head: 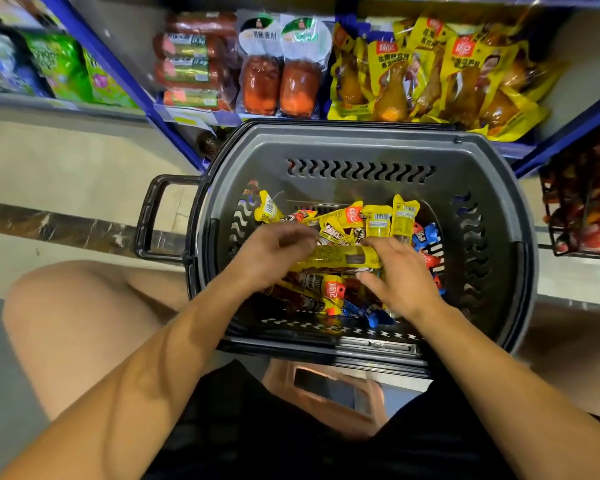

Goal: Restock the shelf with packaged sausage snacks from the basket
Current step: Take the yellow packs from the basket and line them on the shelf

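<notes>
Both hands reach into the dark grey shopping basket (357,147), where slim yellow sausage snack packs (378,220) with red logos and barcodes lie heaped among a few blue ones. The left hand (274,254) and right hand (400,275), fingers curled, hold a long yellow sausage stick (340,258) lying crosswise between them. Just beyond the basket, the blue shelf (201,116) carries red sausages and yellow drumstick packs.
</notes>
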A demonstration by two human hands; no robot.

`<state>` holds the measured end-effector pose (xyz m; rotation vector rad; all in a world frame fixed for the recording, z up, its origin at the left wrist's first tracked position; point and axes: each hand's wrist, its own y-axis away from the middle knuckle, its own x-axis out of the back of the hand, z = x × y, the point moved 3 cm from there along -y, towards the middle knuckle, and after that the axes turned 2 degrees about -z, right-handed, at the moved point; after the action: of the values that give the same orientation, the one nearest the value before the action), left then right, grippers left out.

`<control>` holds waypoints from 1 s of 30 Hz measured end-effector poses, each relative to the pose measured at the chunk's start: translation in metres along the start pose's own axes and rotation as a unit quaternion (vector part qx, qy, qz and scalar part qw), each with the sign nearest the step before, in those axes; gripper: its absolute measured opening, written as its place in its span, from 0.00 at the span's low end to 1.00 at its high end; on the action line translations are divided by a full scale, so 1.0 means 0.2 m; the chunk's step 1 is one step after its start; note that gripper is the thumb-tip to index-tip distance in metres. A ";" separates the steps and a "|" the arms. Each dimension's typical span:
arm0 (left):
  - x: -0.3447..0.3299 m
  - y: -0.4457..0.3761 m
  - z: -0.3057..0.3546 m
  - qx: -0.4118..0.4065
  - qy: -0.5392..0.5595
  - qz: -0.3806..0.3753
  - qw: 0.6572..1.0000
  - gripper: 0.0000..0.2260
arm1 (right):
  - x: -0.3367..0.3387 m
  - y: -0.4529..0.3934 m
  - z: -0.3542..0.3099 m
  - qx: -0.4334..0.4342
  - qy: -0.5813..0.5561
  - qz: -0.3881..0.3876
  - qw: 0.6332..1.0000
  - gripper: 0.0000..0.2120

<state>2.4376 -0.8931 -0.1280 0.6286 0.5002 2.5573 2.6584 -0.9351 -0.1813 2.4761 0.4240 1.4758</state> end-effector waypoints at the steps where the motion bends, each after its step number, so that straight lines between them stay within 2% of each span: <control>1: 0.02 -0.01 -0.01 0.009 0.054 -0.001 0.999 0.07 | 0.00 0.01 0.00 -0.008 -0.013 -0.008 1.000 0.30; 4: 0.10 -0.03 -0.09 0.032 0.142 0.075 0.986 0.10 | -0.03 0.02 0.03 -0.049 -0.072 -0.034 0.996 0.26; 5: 0.12 -0.03 -0.12 0.039 0.114 0.113 0.986 0.09 | -0.04 0.03 0.04 -0.062 -0.091 -0.042 0.993 0.24; 7: 0.14 -0.05 -0.19 0.060 -0.060 0.131 0.988 0.10 | -0.06 0.04 0.07 -0.086 -0.136 -0.047 0.986 0.24; 9: 0.12 -0.06 -0.24 0.087 -0.244 0.059 0.964 0.17 | -0.07 0.04 0.08 -0.112 -0.186 -0.048 0.975 0.25; 12: 0.04 -0.09 -0.29 0.091 -0.353 -0.076 0.928 0.26 | -0.08 0.03 0.09 -0.136 -0.251 -0.044 0.957 0.23; 16: -0.01 -0.13 -0.36 0.113 -0.456 -0.140 0.872 0.23 | -0.08 0.03 0.08 -0.151 -0.288 -0.044 0.945 0.23; 19: -0.04 -0.12 -0.38 0.116 -0.490 -0.159 0.849 0.20 | -0.07 0.04 0.08 -0.159 -0.284 -0.049 0.944 0.29; 21: -0.05 -0.12 -0.38 0.112 -0.477 -0.163 0.856 0.17 | -0.06 0.04 0.08 -0.164 -0.290 -0.050 0.942 0.30; 23: -0.03 -0.11 -0.36 0.111 -0.443 -0.157 0.876 0.18 | -0.06 0.04 0.07 -0.165 -0.313 -0.043 0.934 0.24; 26: 0.05 -0.08 -0.27 0.089 -0.412 -0.113 0.900 0.19 | -0.04 0.03 0.06 -0.168 -0.346 -0.021 0.923 0.21; 28: 0.12 -0.04 -0.19 0.085 -0.370 -0.069 0.923 0.16 | -0.02 0.03 0.05 -0.168 -0.358 -0.006 0.918 0.24; 30: 0.19 0.00 -0.14 0.085 -0.303 -0.029 0.949 0.14 | -0.01 0.04 0.05 -0.170 -0.360 -0.001 0.917 0.35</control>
<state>2.3930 -0.8801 -0.1382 1.3747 0.5062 2.1193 2.6680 -0.9432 -0.1848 2.4848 0.0174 0.4845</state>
